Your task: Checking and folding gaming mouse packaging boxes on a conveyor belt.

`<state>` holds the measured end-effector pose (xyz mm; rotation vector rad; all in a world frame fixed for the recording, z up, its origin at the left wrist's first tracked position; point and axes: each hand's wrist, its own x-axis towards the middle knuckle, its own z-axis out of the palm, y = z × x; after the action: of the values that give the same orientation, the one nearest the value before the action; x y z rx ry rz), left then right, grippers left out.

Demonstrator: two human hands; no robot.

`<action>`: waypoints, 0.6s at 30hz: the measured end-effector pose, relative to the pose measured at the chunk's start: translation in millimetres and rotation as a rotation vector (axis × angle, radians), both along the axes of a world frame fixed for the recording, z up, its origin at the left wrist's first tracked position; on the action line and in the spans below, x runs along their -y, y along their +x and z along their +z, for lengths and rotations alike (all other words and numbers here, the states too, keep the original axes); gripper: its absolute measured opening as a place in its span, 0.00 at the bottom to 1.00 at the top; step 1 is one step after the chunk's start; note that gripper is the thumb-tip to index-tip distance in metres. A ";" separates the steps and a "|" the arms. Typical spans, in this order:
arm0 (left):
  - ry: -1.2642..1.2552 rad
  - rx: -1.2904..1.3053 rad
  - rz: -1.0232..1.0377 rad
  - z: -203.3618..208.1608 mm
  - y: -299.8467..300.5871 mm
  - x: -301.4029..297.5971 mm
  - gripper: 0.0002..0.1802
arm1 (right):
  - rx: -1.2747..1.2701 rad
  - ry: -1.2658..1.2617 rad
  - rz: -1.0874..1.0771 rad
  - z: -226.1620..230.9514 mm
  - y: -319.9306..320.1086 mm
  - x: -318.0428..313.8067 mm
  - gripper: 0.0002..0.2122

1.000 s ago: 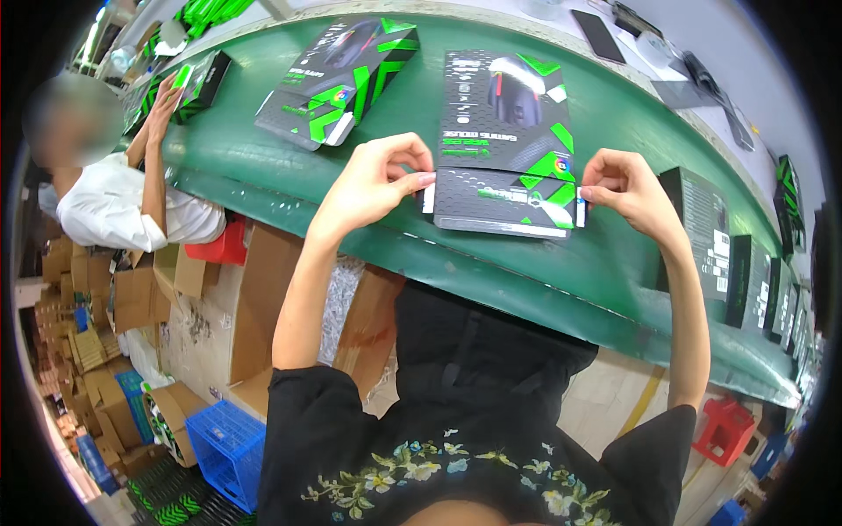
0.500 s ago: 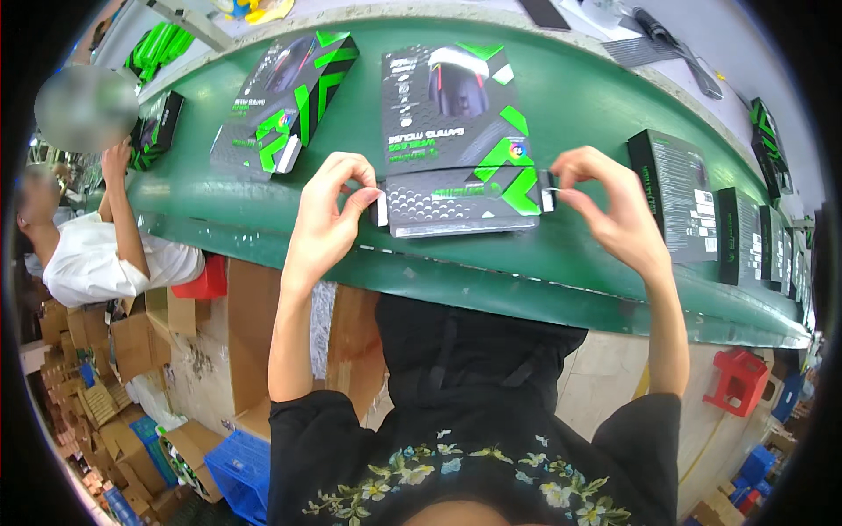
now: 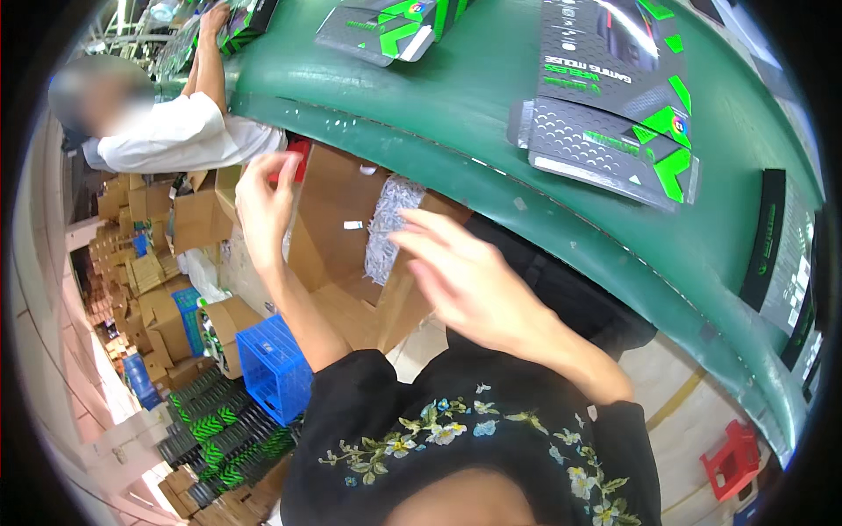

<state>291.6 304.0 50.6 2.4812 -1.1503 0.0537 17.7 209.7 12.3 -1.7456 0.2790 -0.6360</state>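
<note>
My left hand (image 3: 266, 210) is raised above the left side of an open cardboard box (image 3: 326, 197), fingers loosely bent and no object visible in it. My right hand (image 3: 469, 276), slightly blurred, reaches over the box's right side with fingers apart and empty. Inside the box lies a heap of small white strips (image 3: 392, 230). A small white piece (image 3: 353, 225) shows left of the heap, resting or falling; I cannot tell which. On the green table, apart from both hands, is a black and green gaming mouse box (image 3: 605, 105) with its lid flap and side tabs folded out.
More mouse boxes sit on the green table (image 3: 465, 96), one at the far left (image 3: 377, 31) and others at the right (image 3: 781, 254). A co-worker in a white shirt (image 3: 175, 131) is at the left. A blue crate (image 3: 274, 368) and red stool (image 3: 732, 460) stand on the floor.
Both hands have left the mouse box's side tabs and moved left and down over the cardboard box. The right hand's pinch has opened. The view has swung left, so the mouse box appears farther right.
</note>
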 end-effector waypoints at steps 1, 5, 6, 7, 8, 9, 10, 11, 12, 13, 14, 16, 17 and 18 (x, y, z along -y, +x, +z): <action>-0.005 -0.005 0.022 6.2 -14.2 6.5 0.07 | -0.042 -0.055 0.029 8.8 -22.4 15.3 0.14; -0.223 -0.132 -0.455 6.5 -80.9 63.0 0.19 | -0.286 -0.348 -0.414 36.7 -105.8 69.7 0.15; -0.221 -0.122 -0.541 2.1 -92.9 75.8 0.22 | -0.404 -0.458 -0.560 42.7 -121.1 80.8 0.17; -0.218 -0.103 -0.624 -0.8 -102.5 85.5 0.25 | -0.513 -0.568 -0.705 47.2 -131.5 88.7 0.19; -0.172 0.013 -0.716 -2.9 -108.8 94.4 0.28 | -0.521 -0.591 -0.718 49.6 -136.7 94.7 0.19; -0.185 0.099 -0.812 -3.6 -115.1 104.5 0.29 | -0.608 -0.617 -0.744 50.5 -140.4 98.8 0.21; -0.152 0.099 -0.857 -8.1 -119.7 112.7 0.28 | -0.694 -0.638 -0.772 49.9 -143.9 103.3 0.22; -0.115 0.104 -0.903 -13.8 -122.7 119.7 0.27 | -0.672 -0.540 -0.663 45.0 -146.7 109.1 0.24; -0.130 0.105 -0.928 -20.8 -123.5 129.3 0.27 | -0.615 -0.452 -0.583 38.6 -147.7 113.2 0.24; -0.156 0.117 -0.988 -25.1 -122.0 136.6 0.26 | -0.547 -0.363 -0.498 31.7 -146.0 116.6 0.24; -0.179 0.130 -1.047 -25.3 -120.8 142.3 0.25 | -0.467 -0.472 -0.530 23.3 -142.3 118.6 0.24; -0.172 0.085 -1.066 -17.2 -119.8 151.5 0.24 | -0.477 -0.392 -0.501 33.1 -145.2 129.9 0.23; -0.155 0.028 -1.070 -12.8 -118.5 154.9 0.23 | -0.491 -0.305 -0.451 36.6 -147.5 135.3 0.23; -0.084 -0.052 -1.043 -8.8 -118.1 155.4 0.23 | -0.488 -0.306 -0.449 35.5 -151.0 140.8 0.21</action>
<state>173.5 148.6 41.8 1.5310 -2.1826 -0.2460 -133.3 68.9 47.8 -2.1431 0.9758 -0.5793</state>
